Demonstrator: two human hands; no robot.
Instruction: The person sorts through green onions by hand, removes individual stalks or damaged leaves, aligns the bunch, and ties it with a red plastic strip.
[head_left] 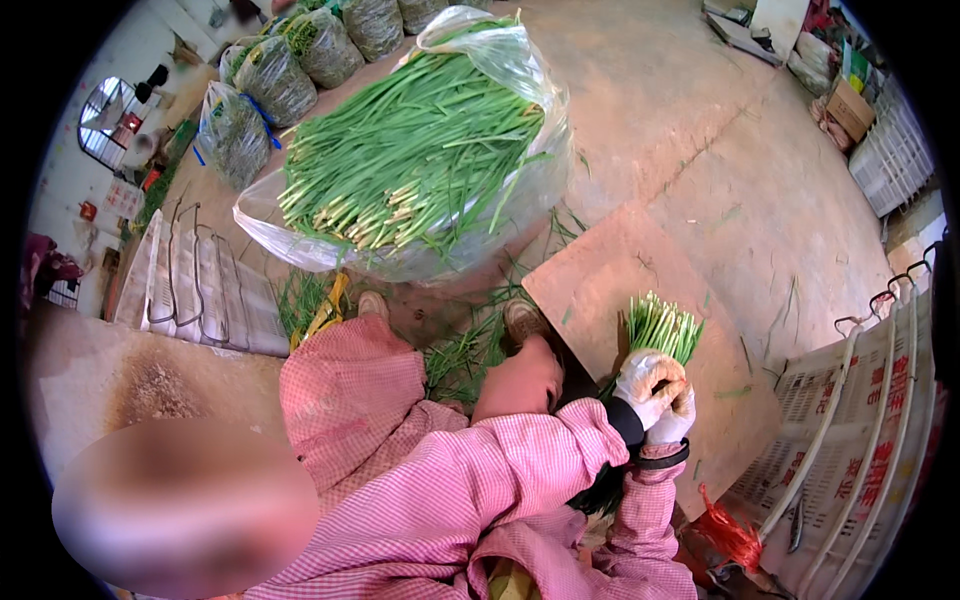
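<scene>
A bundle of garlic chives (664,328) lies on a brown board (620,262), its pale cut ends pointing away from me. My left hand (642,383), in a stained white glove, is closed around the bundle below those ends. Close beside it, my right hand (672,418), also gloved, has its fingers pinched together against the left fingertips. A speck of red shows where they meet, too small to make out. The bundle's leafy end is mostly hidden under my hands and sleeves. Beyond my knees, a large clear plastic bag (470,262) stands open, heaped with loose chives (420,150).
Red twine (728,530) hangs near a white plastic crate (830,430) on the right. Another crate (215,290) stands at the left. Filled bags (275,80) line the back left. Loose green leaves (465,355) litter the floor between my feet. A cardboard box (850,110) sits far right.
</scene>
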